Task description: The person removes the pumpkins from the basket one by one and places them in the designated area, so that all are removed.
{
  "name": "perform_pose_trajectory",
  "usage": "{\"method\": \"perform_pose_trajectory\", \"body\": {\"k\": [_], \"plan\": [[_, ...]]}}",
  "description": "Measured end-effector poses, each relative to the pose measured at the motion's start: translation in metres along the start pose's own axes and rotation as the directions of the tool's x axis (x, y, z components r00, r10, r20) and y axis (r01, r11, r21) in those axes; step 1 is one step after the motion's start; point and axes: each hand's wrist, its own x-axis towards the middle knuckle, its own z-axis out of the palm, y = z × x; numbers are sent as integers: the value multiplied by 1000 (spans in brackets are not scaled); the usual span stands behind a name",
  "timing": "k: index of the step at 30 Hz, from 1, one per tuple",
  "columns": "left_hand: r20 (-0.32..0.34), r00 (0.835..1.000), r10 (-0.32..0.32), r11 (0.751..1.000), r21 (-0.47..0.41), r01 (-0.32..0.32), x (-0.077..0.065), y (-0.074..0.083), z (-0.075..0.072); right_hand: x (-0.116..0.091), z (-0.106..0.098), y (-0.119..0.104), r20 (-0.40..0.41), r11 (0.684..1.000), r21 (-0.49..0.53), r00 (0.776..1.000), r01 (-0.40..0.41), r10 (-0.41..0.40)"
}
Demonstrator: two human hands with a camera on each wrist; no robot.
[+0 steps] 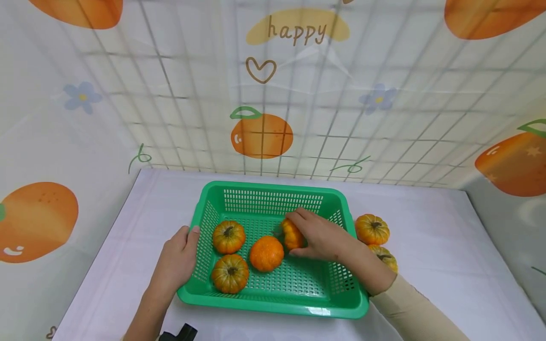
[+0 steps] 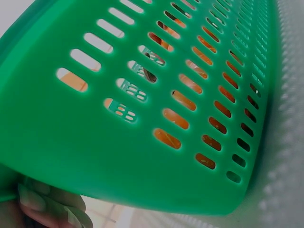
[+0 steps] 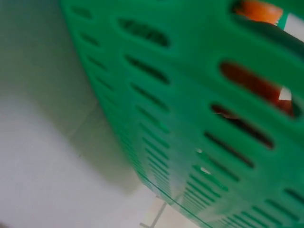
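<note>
A green plastic basket (image 1: 273, 309) with slotted walls stands on the table. My left hand (image 1: 180, 255) grips its left rim, thumb on top; in the left wrist view the curled fingers (image 2: 52, 209) show under the rim beside the slotted wall (image 2: 118, 156). My right hand (image 1: 317, 237) reaches over the right rim and holds a small orange pumpkin (image 1: 292, 235) inside the basket. Left of it lies a plain orange pumpkin (image 1: 266, 254). Two striped pumpkins, one upper (image 1: 229, 237) and one lower (image 1: 230, 273), sit along the left side. The right wrist view shows mostly the basket's outer wall (image 3: 185, 95).
Outside the basket on the right, one striped pumpkin (image 1: 372, 229) rests on the white table (image 1: 443, 246), with another (image 1: 384, 256) partly hidden by my right forearm. A printed cloth (image 1: 204, 118) over a wire grid rises behind. A black object (image 1: 181, 333) shows near my left wrist.
</note>
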Motion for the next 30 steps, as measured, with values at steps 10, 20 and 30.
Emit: {"method": "perform_pose_trajectory", "body": {"k": [10, 20, 30], "plan": [[3, 1000, 5, 1000, -2, -5, -2, 3, -2, -2, -4, -2, 20, 989, -76, 992, -125, 127], [-7, 1000, 2, 1000, -7, -2, -1, 2, -1, -2, -8, 0, -2, 984, 1, 984, -175, 175], [-17, 1000, 16, 999, 29, -16, 1, 0, -1, -8, -14, -3, -76, 966, 159, 973, -204, 218]]}}
